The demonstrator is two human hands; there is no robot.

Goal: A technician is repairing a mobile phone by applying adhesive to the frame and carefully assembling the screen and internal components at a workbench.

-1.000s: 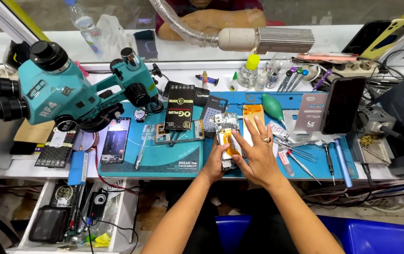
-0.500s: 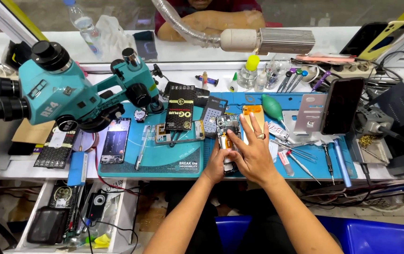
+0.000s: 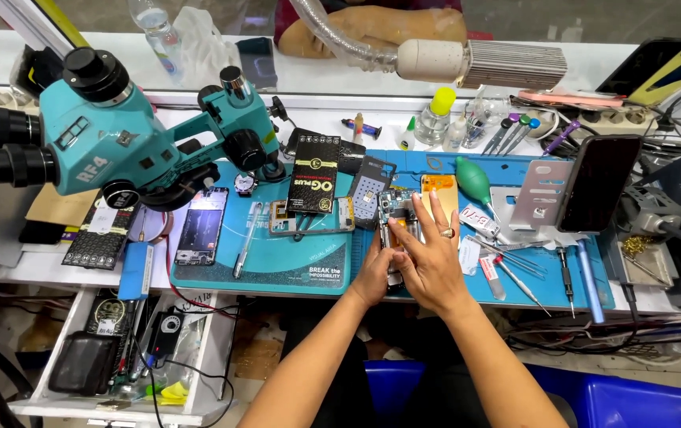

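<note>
An opened phone body (image 3: 395, 212) with exposed boards lies on the blue work mat (image 3: 293, 273), mostly under my hands. My left hand (image 3: 375, 273) grips its lower left edge. My right hand (image 3: 429, 252), with a ring on one finger, lies over the phone with fingers spread and tips pressing on its upper part. An orange phone back cover (image 3: 440, 192) lies just beyond my right fingertips. Whether a small tool sits under my fingers is hidden.
A teal microscope (image 3: 118, 139) stands left over the bench. A black box (image 3: 313, 172), a phone frame (image 3: 309, 218) and a screen (image 3: 201, 226) lie left of my hands. Tweezers and screwdrivers (image 3: 530, 273) lie right, by a propped dark phone (image 3: 596, 192). Another person's arm (image 3: 372, 24) rests beyond the glass.
Both hands have shifted slightly toward the far side of the mat, onto the phone. My right fingers now reach further over its upper part.
</note>
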